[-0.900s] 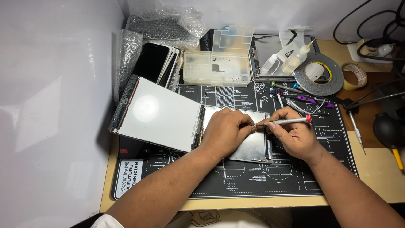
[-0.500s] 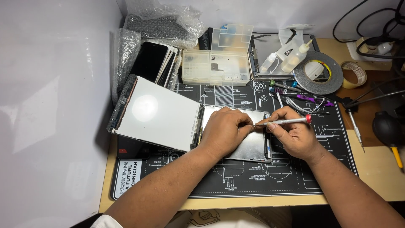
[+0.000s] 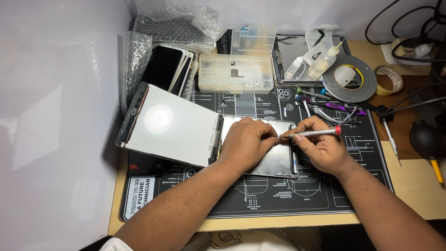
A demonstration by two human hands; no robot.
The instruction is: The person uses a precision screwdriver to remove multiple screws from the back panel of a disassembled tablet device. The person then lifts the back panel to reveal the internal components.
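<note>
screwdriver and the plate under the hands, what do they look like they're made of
Screwdriver: looks like metal, a slim silver shaft with a satin sheen and a red cap at its end, probably plastic. The right hand holds it.
Plate: seemingly thin sheet metal, dull grey with a soft, smeared reflection. The left hand rests on it.

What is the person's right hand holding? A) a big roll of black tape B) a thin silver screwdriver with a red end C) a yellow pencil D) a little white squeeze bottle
B: the right hand pinches a thin silver screwdriver with a red end, its tip aimed at the opened tablet.
</note>
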